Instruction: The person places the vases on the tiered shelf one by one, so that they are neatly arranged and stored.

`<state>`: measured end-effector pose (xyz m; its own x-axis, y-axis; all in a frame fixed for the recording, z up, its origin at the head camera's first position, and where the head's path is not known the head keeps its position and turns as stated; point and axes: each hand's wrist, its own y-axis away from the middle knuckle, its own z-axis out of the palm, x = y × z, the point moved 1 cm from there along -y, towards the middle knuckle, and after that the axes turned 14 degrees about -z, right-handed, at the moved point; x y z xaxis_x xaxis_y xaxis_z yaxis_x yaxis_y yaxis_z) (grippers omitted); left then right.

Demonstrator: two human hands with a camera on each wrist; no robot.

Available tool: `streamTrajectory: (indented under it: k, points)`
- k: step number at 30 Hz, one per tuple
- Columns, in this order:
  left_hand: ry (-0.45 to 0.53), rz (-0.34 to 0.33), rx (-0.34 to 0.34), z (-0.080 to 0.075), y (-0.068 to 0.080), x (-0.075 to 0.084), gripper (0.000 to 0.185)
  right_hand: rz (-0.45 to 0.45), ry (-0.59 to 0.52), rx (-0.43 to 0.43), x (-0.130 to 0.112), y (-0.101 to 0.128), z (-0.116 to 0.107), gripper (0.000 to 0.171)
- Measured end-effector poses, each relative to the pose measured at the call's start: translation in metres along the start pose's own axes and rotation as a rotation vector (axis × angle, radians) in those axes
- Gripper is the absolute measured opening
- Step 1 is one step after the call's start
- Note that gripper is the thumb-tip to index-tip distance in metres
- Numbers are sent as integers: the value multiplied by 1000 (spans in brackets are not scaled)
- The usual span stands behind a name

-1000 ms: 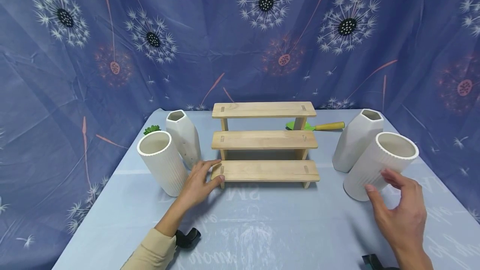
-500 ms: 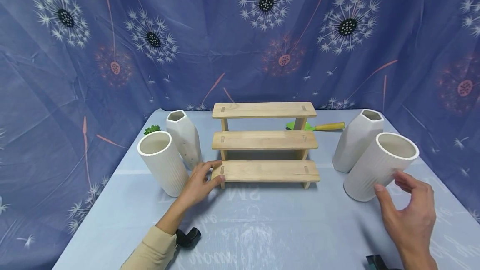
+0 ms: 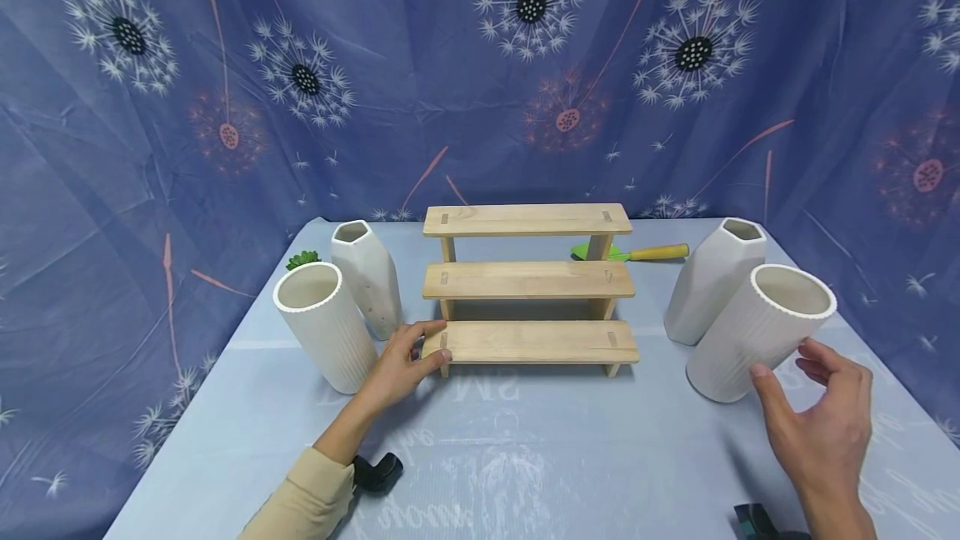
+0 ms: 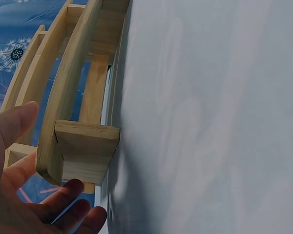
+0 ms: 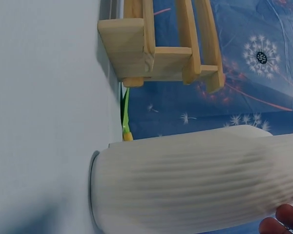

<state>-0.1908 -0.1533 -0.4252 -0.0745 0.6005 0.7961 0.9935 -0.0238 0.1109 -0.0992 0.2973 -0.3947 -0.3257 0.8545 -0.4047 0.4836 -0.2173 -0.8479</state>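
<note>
My left hand (image 3: pixel 399 367) is at the left end of the wooden three-tier shelf (image 3: pixel 528 342). In the left wrist view its index finger meets the end of the lowest board, and the thumb (image 4: pixel 20 119) lies spread apart on the upper side. Beside the front ribbed white vase (image 3: pixel 750 348) on the right is my right hand (image 3: pixel 821 411), loosely spread, thumb and fingertips close to the vase's near side. The right wrist view has the same ribbed vase (image 5: pixel 185 183) standing on the table, with fingertips (image 5: pixel 288 214) near its upper part.
A faceted white vase (image 3: pixel 712 286) stands behind the right one. On the left are another ribbed vase (image 3: pixel 330 336), a faceted vase (image 3: pixel 371 282) and a small green plant (image 3: pixel 303 258). Behind the shelf lies a green trowel (image 3: pixel 652 253) with a yellow handle. A blue dandelion-print cloth (image 3: pixel 480 107) hangs behind.
My right hand has drawn slightly back to the right from the front ribbed vase. The left hand, the shelf and the vases have stayed in place.
</note>
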Motion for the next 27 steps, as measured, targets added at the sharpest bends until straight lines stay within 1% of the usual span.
streamTrajectory:
  k: [5, 14, 22, 27]
  points:
    - [3, -6, -4, 2, -1, 0, 47, 75, 26, -38, 0, 0, 2, 69]
    - [24, -11, -40, 5, -7, -1, 49, 162, 73, -92, 6, -2, 7, 77]
    - [57, -11, -56, 7, -10, -2, 49, 241, 102, -188, 11, -4, 13, 81]
    - [99, -22, -71, 8, -10, -1, 50, 310, 79, -253, 14, -6, 16, 84]
